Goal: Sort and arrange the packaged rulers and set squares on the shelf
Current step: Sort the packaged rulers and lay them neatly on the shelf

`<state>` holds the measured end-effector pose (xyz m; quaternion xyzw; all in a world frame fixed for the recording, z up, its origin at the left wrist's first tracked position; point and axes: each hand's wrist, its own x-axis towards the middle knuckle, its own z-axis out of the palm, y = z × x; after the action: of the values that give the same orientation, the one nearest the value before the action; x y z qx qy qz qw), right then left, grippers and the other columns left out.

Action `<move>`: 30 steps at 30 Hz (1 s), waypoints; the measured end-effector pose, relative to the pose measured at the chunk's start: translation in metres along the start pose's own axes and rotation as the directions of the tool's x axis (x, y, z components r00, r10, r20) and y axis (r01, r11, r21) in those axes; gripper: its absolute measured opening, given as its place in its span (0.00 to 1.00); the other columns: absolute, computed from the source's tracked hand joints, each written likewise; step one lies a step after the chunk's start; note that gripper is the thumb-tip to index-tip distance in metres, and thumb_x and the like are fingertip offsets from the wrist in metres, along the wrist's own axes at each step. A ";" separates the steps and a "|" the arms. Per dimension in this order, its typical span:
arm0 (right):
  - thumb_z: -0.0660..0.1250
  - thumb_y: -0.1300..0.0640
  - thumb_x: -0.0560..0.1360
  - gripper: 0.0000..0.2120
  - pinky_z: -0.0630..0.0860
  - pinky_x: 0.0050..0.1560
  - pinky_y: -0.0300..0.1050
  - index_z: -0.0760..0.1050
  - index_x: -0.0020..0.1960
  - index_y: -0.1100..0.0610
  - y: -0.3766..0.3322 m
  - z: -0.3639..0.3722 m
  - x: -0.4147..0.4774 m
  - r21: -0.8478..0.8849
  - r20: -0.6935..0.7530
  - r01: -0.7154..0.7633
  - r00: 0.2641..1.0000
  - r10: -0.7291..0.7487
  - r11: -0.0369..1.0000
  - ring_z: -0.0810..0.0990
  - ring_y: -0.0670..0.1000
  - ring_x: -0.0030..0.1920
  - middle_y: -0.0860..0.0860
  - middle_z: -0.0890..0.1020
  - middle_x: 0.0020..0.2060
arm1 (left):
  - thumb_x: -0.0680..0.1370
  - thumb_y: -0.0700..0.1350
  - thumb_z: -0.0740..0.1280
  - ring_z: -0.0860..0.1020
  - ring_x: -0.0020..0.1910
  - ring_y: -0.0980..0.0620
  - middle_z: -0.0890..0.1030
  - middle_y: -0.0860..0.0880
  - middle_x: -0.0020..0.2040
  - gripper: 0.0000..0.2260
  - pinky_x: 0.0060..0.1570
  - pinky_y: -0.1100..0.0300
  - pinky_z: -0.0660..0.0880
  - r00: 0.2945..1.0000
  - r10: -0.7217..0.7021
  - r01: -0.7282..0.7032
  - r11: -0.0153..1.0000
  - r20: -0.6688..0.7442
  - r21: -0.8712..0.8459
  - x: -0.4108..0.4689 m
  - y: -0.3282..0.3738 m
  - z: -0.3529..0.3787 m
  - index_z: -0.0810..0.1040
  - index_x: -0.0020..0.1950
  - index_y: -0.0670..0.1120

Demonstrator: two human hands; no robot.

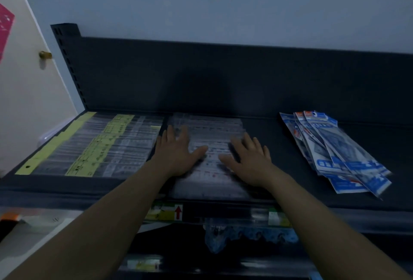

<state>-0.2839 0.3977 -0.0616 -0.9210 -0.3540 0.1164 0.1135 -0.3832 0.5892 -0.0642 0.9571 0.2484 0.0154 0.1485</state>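
The left hand (176,152) and right hand (250,163) press flat, fingers spread, on the clear ruler stack (210,132) at mid-shelf (268,145). Yellow-labelled rulers (100,145) lie at its 9 o'clock, blue packs (335,150) at 3 o'clock. The sleeves look light, thin and slick, likely to fan; squeezing the long edges should square them.

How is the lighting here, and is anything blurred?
Head view: dim, bluish light; a soft shadow on the shelf's back panel; the clear ruler packs under the left hand and right hand are smeared, print unreadable; the blue packs at right are sharper.
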 end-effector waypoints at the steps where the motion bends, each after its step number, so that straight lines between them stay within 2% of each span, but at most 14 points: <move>1: 0.45 0.27 0.73 0.39 0.37 0.75 0.59 0.40 0.77 0.42 0.000 0.001 0.004 -0.047 0.010 0.009 1.000 -0.009 0.999 0.36 0.56 0.77 0.50 0.38 0.77 | 0.71 0.74 0.48 0.42 0.77 0.40 0.41 0.39 0.78 0.43 0.75 0.44 0.44 1.000 0.014 -0.015 1.000 0.010 0.011 0.003 0.001 0.001 0.40 0.79 0.53; 7: 0.44 0.26 0.72 0.39 0.38 0.75 0.57 0.39 0.77 0.42 0.009 0.002 0.008 -0.107 0.017 0.043 0.999 -0.042 0.993 0.38 0.54 0.77 0.50 0.39 0.77 | 0.76 0.69 0.47 0.42 0.77 0.41 0.42 0.40 0.78 0.38 0.75 0.47 0.42 0.998 0.037 -0.041 0.993 0.046 0.108 0.009 0.003 0.008 0.43 0.79 0.49; 18: 0.44 0.24 0.67 0.43 0.41 0.76 0.51 0.41 0.77 0.41 0.056 -0.016 -0.005 -0.056 0.012 -0.021 1.000 0.022 0.998 0.38 0.53 0.77 0.49 0.39 0.77 | 0.79 0.66 0.47 0.40 0.77 0.42 0.41 0.40 0.78 0.35 0.75 0.47 0.39 0.991 0.102 -0.105 0.994 0.081 0.026 0.026 0.053 0.025 0.44 0.79 0.47; 21: 0.46 0.25 0.67 0.43 0.42 0.76 0.51 0.43 0.77 0.41 0.058 -0.017 -0.005 0.025 -0.008 -0.010 1.000 0.010 1.000 0.39 0.53 0.77 0.50 0.40 0.78 | 0.78 0.66 0.48 0.43 0.77 0.41 0.43 0.40 0.78 0.36 0.75 0.46 0.42 1.000 0.022 -0.022 0.999 0.004 -0.031 0.038 0.047 0.012 0.44 0.79 0.46; 24: 0.50 0.27 0.69 0.41 0.42 0.75 0.52 0.47 0.77 0.41 0.057 -0.020 -0.003 0.150 -0.074 -0.016 0.997 0.028 0.989 0.41 0.53 0.77 0.51 0.42 0.78 | 0.78 0.66 0.48 0.42 0.77 0.39 0.40 0.39 0.78 0.37 0.75 0.46 0.42 0.996 -0.090 0.088 0.992 -0.025 -0.088 0.052 0.032 -0.007 0.42 0.79 0.47; 26: 0.51 0.29 0.72 0.38 0.41 0.75 0.53 0.47 0.77 0.42 0.057 -0.021 0.000 0.148 -0.066 -0.039 0.997 0.049 0.988 0.41 0.53 0.77 0.53 0.42 0.78 | 0.78 0.67 0.47 0.41 0.77 0.38 0.40 0.38 0.78 0.36 0.74 0.45 0.42 0.993 -0.120 0.119 0.988 0.002 -0.099 0.061 0.024 -0.009 0.42 0.79 0.48; 30: 0.51 0.26 0.71 0.41 0.41 0.75 0.52 0.47 0.78 0.43 0.057 -0.018 0.007 0.076 -0.056 -0.064 0.996 0.068 0.995 0.42 0.54 0.77 0.55 0.42 0.78 | 0.78 0.67 0.44 0.44 0.77 0.37 0.44 0.37 0.78 0.35 0.74 0.44 0.42 0.991 -0.132 0.132 0.990 0.010 -0.048 0.077 0.021 -0.001 0.45 0.79 0.47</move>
<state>-0.2379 0.3587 -0.0621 -0.9303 -0.3155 0.1062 0.1540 -0.3063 0.6091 -0.0602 0.9347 0.3102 0.0083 0.1734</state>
